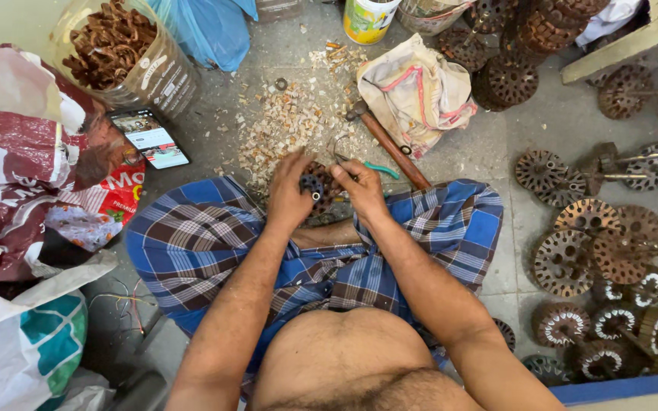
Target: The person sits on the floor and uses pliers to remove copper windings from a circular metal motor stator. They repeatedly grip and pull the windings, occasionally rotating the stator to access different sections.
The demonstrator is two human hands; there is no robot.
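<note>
Left hand [289,196]: frame centre, fingers curled round the left side of the rotor [317,186], gripping it.
Right hand [363,190]: just right of the rotor, closed on the pliers [359,164]; green handle tip sticks out to the right.
Rotor: round, dark, slotted metal disc w/ copper in the slots, held betw. both hands, above the lap, centre of frame.
Lap: blue plaid cloth [207,243] over crossed legs, lower centre.
Hammer [390,144]: wooden handle, lies on the floor [557,122] just above-right of the right hand, head toward upper left.
Scraps [291,122]: pale bits heaped on the floor above the hands.
Phone [148,138]: screen lit, on the floor, left of the scraps.
Jar [123,53]: clear plastic, full of copper bits, upper left.
Bags [24,175]: red & white sacks along the left edge.
Cloth sack [416,91]: crumpled, off-white, upper centre-right, beside the hammer.
More rotors [588,243]: rusty discs, some w/ shafts, spread over the right side & top right.
Tub [367,19]: yellow-green, top centre.
</note>
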